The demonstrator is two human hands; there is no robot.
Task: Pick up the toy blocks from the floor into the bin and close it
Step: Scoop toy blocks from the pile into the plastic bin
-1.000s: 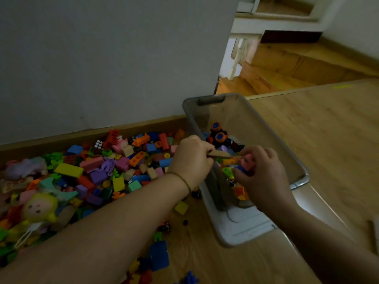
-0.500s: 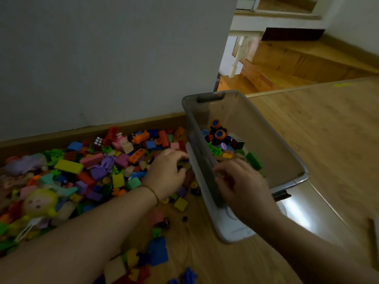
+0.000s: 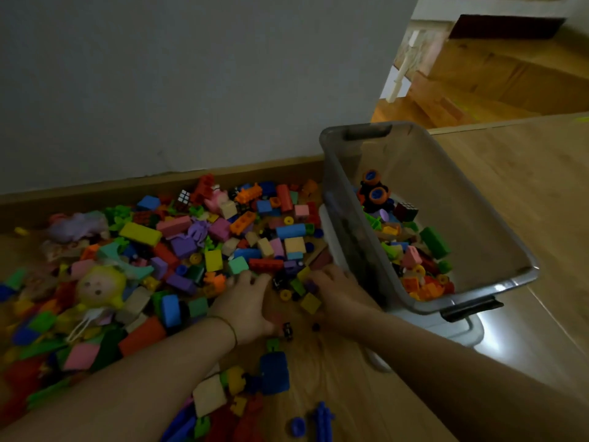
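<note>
A big pile of coloured toy blocks (image 3: 220, 237) covers the wooden floor along the wall. To its right stands a grey translucent bin (image 3: 471, 205), open on top, with several blocks (image 3: 414, 263) and an orange-wheeled toy car (image 3: 374, 191) inside. My left hand (image 3: 247, 301) lies palm inward on the floor at the pile's near edge. My right hand (image 3: 339, 295) faces it, just left of the bin wall. Small blocks such as a yellow one (image 3: 309, 303) lie between the two hands. Neither hand visibly grips anything.
A white lid (image 3: 459, 330) lies under the bin, beside a black latch (image 3: 471, 309). A yellow-haired doll (image 3: 98, 287) and a purple plush (image 3: 79, 224) lie in the pile at left. More blocks (image 3: 274, 373) sit near my forearms. Wooden stairs (image 3: 497, 74) rise at the back right.
Both hands have left the bin, where they dropped their blocks, and come down to the floor at the pile's edge left of the bin.
</note>
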